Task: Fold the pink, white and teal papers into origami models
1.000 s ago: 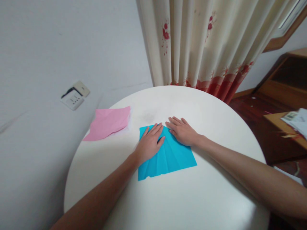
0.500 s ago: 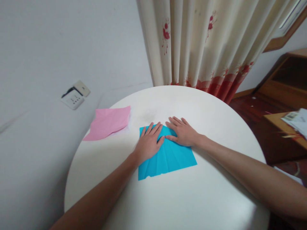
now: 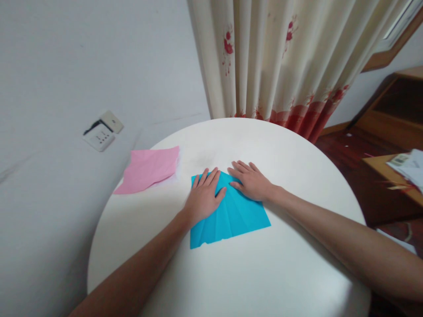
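Round white table [image 3: 251, 281]: it carries everything you work on; its far rim sits just before the cream curtain with red flowers [image 3: 284, 57], and a white wall with a socket plate [image 3: 103, 131] lies off to your left.

Pink sheet of paper [image 3: 149, 169]: it lies flat near the table's left edge, apart from the blue sheet and beyond your left hand's reach as it rests.

Creased turquoise square of paper [image 3: 231, 215]: it lies flat at the middle of the table, slightly turned, with fold lines fanning from its far edge down towards the near edge. Its far part is under your hands; its near part is bare and points back at you.

Your left hand [image 3: 203, 198]: palm down on the far left part of the turquoise sheet, fingers [image 3: 208, 177] spread and flat, gripping nothing, tips at the far edge.

Your right hand [image 3: 253, 181]: palm down on the far right corner, fingers [image 3: 239, 167] also flat and unclenched, partly over the edge onto the bare table.

Gap between the hands: the two thumbs nearly meet over the sheet's far middle, where the creases converge.

Nearer hand: both press the sheet equally; the left covers more of it.
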The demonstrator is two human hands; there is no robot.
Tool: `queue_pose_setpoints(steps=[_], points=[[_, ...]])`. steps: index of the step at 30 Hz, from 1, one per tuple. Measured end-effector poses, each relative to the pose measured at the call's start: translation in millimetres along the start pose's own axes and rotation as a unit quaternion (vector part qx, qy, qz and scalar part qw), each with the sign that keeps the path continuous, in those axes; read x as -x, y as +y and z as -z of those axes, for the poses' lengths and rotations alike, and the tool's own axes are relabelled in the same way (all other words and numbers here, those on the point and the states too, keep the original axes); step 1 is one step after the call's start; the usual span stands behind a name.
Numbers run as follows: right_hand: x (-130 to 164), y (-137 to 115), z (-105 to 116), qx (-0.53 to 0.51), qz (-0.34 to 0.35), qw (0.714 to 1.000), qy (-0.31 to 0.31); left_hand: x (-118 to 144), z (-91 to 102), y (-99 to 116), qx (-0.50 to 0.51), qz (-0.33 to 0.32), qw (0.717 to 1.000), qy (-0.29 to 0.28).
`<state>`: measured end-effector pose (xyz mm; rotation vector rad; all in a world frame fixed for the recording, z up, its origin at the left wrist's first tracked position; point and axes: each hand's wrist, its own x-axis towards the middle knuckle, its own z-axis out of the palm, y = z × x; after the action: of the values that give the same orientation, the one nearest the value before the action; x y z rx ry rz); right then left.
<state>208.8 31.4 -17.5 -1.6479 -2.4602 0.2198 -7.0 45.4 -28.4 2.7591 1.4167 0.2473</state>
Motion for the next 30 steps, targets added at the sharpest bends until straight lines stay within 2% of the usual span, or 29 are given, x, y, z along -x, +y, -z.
queue_pose_setpoints(steps=[11, 17, 30], points=[[0, 0, -1, 0.000, 0.000, 1.000, 0.004, -1, -2.5, 0, 0.006, 0.022, 1.000, 0.014], [0, 1, -1, 0.000, 0.002, 1.000, 0.006, -1, 1.9, -1, 0.004, -0.011, 1.000, -0.009], [0, 0, -1, -0.002, 0.002, 1.000, 0.003, -5, 7.4, -3, 0.001, 0.008, 1.000, -0.027]])
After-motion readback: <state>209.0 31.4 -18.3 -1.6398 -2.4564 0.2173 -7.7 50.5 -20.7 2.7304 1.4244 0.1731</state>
